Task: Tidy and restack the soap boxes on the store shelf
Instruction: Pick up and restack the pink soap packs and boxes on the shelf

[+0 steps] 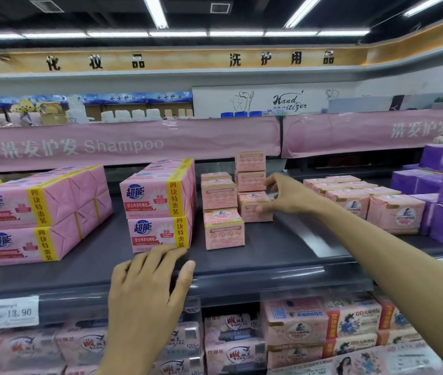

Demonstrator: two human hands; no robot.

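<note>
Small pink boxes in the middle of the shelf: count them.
6. Right stack, held by the right hand: top, middle, bottom. Left stack: upper, lower, one behind. Others may be hidden.

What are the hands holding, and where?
The right hand grips a small pink soap box by its right end; the left hand holds nothing.

Bare left grip (147,288), bare right grip (288,198), slim fingers (158,259), forearms (377,244) bare as far as shown
</note>
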